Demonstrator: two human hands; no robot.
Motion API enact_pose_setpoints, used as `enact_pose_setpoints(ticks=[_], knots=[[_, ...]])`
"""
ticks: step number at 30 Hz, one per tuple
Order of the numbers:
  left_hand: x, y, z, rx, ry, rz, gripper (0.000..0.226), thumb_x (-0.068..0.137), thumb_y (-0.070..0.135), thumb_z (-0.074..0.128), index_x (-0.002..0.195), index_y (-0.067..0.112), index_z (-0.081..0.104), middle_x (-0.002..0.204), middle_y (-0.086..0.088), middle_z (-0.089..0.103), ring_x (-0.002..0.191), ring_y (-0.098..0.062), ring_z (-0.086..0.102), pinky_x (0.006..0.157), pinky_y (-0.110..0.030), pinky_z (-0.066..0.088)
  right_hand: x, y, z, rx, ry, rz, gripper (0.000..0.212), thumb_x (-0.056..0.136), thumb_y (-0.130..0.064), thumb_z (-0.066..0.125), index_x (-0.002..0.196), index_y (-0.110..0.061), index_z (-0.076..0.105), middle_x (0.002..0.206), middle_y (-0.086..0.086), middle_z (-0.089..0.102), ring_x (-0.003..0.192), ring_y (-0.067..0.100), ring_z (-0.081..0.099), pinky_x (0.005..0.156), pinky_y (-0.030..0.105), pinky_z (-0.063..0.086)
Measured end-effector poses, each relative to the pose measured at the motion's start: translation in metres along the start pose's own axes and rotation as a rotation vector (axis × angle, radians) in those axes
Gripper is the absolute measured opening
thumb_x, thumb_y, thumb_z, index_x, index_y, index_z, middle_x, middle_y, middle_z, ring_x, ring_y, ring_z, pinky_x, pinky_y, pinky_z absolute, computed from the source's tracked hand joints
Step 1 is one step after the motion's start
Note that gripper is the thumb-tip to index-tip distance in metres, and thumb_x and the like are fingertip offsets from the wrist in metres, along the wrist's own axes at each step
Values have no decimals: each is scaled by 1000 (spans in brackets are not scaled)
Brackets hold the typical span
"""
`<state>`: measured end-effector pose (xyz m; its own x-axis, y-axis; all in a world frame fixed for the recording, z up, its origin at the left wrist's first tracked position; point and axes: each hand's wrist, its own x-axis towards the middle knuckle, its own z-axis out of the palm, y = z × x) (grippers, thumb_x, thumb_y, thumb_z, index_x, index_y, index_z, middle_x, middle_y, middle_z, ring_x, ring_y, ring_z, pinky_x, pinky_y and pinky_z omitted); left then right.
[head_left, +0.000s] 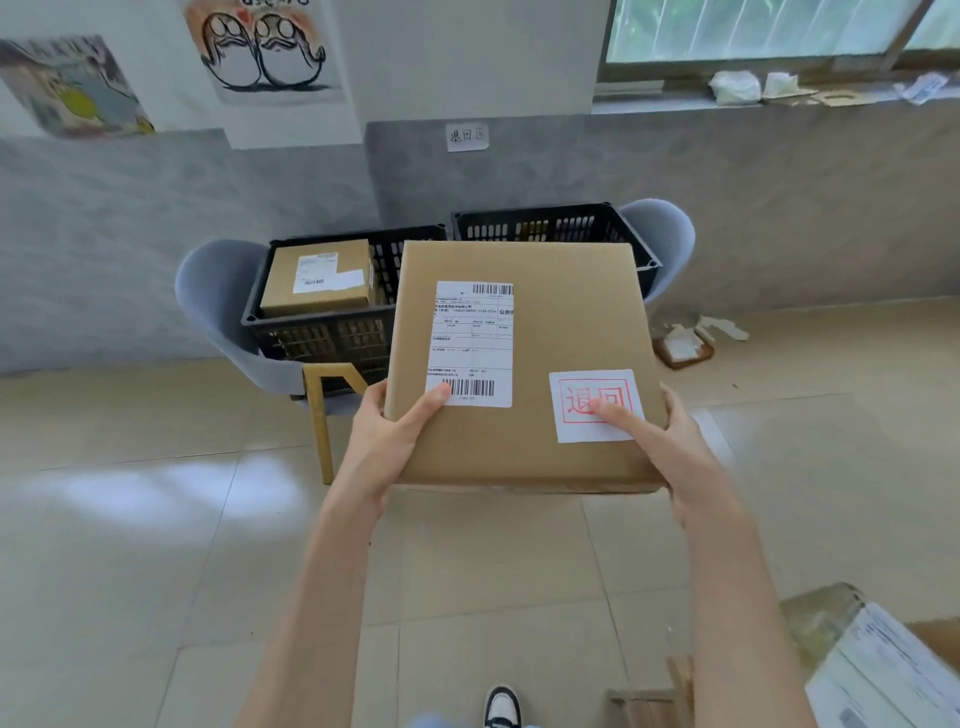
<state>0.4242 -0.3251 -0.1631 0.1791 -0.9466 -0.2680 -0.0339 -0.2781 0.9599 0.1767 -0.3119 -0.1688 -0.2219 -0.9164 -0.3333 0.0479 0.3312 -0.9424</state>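
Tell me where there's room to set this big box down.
The left crate is crowded: a smaller box fills most of it. The right crate is mostly hidden behind the held box. Bare floor tiles lie left of the chair leg.

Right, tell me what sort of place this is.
Probably a parcel returns room: the left hand and right hand hold a cardboard box bearing a shipping label, and a black crate holds another labelled parcel.

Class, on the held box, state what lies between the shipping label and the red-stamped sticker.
Only bare cardboard of the box lies between the shipping label and the red-stamped sticker, as the head view shows.
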Motion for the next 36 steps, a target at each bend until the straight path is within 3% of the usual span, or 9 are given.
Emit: enact_pose_setpoints(ticks=[9, 15, 22, 29, 36], knots=[[116, 14, 12, -2, -9, -34, 63, 76, 44, 73, 128, 21, 46, 108, 7, 63, 93, -8, 63, 66, -20, 47, 101, -24, 35, 8, 34, 30, 71, 71, -29, 83, 132, -26, 47, 108, -9, 69, 98, 9, 66, 78, 28, 52], [223, 30, 17, -8, -73, -29, 63, 78, 45, 71, 129, 20, 45, 111, 7, 62, 95, -7, 62, 66, -20, 46, 187, -44, 69, -19, 91, 30, 74, 67, -34, 85, 131, -31, 49, 109, -13, 70, 104, 9, 65, 96, 37, 50], [333, 60, 21, -15, -157, -22, 64, 78, 45, 71, 130, 20, 44, 111, 6, 61, 95, -8, 61, 66, -20, 46, 270, -77, 109, 3, 159, 21, 72, 68, -32, 85, 131, -29, 49, 110, -11, 70, 103, 10, 65, 84, 29, 51], [402, 61, 46, -11, -184, -82, 60, 80, 47, 69, 128, 24, 43, 113, 6, 60, 99, -10, 61, 68, -22, 47, 343, -89, 113, -36, 191, 48, 74, 68, -31, 85, 133, -29, 49, 109, -12, 70, 103, 9, 65, 93, 34, 52], [482, 59, 92, 29, -190, -147, 56, 79, 49, 68, 124, 30, 42, 116, 5, 60, 104, -13, 60, 79, -28, 50, 441, -95, 98, -83, 171, 59, 71, 71, -31, 83, 132, -28, 48, 109, -11, 68, 102, 8, 63, 88, 30, 52]])
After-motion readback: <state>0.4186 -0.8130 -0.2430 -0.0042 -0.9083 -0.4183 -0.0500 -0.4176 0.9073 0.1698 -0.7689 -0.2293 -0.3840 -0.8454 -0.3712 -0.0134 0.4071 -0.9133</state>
